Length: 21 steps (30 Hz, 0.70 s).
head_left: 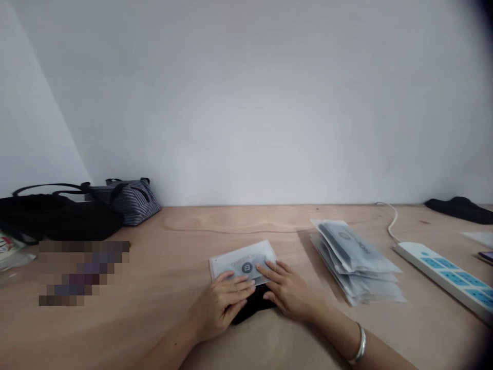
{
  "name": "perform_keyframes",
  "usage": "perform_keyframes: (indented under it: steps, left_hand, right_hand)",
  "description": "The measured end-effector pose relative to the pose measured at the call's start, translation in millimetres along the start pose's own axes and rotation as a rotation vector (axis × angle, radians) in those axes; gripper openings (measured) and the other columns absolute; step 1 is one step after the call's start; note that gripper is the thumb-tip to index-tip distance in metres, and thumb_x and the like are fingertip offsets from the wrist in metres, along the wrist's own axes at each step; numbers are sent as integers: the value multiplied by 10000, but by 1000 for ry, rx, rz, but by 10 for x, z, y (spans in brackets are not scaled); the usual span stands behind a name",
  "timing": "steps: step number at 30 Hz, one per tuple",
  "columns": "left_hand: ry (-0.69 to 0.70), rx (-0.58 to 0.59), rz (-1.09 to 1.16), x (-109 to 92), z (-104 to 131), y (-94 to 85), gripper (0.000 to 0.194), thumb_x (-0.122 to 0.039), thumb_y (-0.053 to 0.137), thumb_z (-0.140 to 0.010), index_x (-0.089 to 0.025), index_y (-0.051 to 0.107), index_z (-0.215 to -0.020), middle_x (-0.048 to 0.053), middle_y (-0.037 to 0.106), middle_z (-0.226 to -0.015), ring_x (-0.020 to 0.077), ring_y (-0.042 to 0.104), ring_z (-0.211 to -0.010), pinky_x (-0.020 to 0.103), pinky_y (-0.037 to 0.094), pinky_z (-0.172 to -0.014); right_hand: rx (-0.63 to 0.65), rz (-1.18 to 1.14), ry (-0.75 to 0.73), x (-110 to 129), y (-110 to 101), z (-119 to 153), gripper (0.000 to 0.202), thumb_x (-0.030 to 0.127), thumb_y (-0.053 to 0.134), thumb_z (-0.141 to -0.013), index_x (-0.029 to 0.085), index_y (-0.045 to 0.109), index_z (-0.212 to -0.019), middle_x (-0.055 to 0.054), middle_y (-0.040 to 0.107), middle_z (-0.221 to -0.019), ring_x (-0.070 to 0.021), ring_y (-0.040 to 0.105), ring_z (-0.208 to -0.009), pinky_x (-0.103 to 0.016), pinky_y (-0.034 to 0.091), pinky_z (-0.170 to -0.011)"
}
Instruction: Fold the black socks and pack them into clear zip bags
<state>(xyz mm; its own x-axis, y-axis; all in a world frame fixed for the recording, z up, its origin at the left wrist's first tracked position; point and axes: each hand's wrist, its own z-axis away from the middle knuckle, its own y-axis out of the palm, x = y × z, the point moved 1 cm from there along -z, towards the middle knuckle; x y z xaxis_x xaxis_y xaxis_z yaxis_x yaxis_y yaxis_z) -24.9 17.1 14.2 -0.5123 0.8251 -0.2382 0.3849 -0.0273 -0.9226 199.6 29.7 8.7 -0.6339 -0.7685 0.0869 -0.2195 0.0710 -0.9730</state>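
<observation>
A frosted plastic pouch (242, 257) with a dark round logo and grey lettering lies on the table in front of me. Black cloth (256, 303) shows at the pouch's near edge, partly under my hands; how much of it is inside, I cannot tell. My left hand (229, 300) rests with fingers stretched over the pouch's near left edge and the cloth. From the right, my right hand (285, 288) lies with spread fingers on the pouch's near right corner, thumb by the cloth. A silver bangle circles the right wrist.
Several similar filled pouches (354, 257) are stacked to the right. Beyond them lies a white power strip (447, 277) with a cable. A black item (458, 208) sits at the far right. A black bag (57, 216) and a striped bag (134, 203) stand at the back left.
</observation>
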Motion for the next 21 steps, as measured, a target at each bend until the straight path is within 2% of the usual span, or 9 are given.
perform_keyframes:
  steps: [2,4,6,9,13,16,17,19,21]
  left_hand:
    - [17,35,-1,-8,10,-39,506,-377,511,-821,-269,361,-1293,36,465,-1289,227,366,-1220,491,275,-1003]
    - [41,51,-16,0,22,-46,582,-394,551,-787,-255,335,-1310,47,439,-1308,245,344,-1231,501,268,-1006]
    - [53,17,-36,29,27,-16,479,-287,492,-834,-269,360,-1294,36,453,-1297,221,372,-1216,480,288,-1004]
    - [82,-74,-53,85,15,65,411,-133,388,-862,-275,432,-1246,20,516,-1241,179,438,-1169,422,347,-983]
    - [136,-188,-63,92,5,98,391,-65,361,-846,-251,527,-1147,13,587,-1160,152,506,-1103,347,415,-936]
    - [97,-242,-13,42,39,33,280,-161,478,-813,-241,551,-1072,19,608,-1130,166,527,-1078,339,417,-937]
    - [61,-244,2,27,57,10,316,-212,533,-781,-235,526,-1096,30,598,-1143,184,518,-1089,352,411,-945]
    - [-21,-238,15,15,91,-15,442,-261,577,-741,-228,459,-1166,45,578,-1166,204,513,-1092,359,423,-933]
    - [-72,-243,19,30,109,6,405,-212,517,-782,-243,441,-1179,28,592,-1141,177,551,-1042,309,463,-884]
  right_hand:
    - [17,-22,-19,-7,-40,22,429,452,346,-882,169,541,-1140,-62,354,-1362,-239,247,-1269,-436,199,-1033]
    - [38,-35,-49,-10,-78,52,501,504,393,-844,152,506,-1182,-85,335,-1370,-247,233,-1274,-431,201,-1033]
    - [39,-29,-59,-7,-81,71,474,462,411,-847,145,497,-1189,-95,318,-1377,-241,233,-1275,-420,215,-1029]
    - [-10,10,-34,-4,-11,59,302,287,404,-874,175,550,-1115,-73,368,-1351,-215,318,-1238,-426,219,-1024]
    - [-103,16,-13,-20,57,32,249,185,393,-873,223,619,-972,-28,506,-1246,-181,461,-1130,-441,179,-1031]
    - [-107,-23,-63,-31,-14,58,238,292,446,-859,237,597,-1035,-35,524,-1227,-181,455,-1134,-424,188,-1025]
    - [-95,-35,-83,-32,-48,72,262,318,457,-852,237,580,-1069,-42,512,-1240,-184,443,-1145,-419,200,-1018]
    - [-86,-54,-118,-31,-98,96,279,302,455,-847,242,555,-1100,-47,501,-1249,-181,448,-1137,-404,229,-998]
    - [-125,-76,-139,-23,-103,101,244,225,427,-848,242,569,-1045,-42,541,-1198,-156,505,-1059,-381,254,-974]
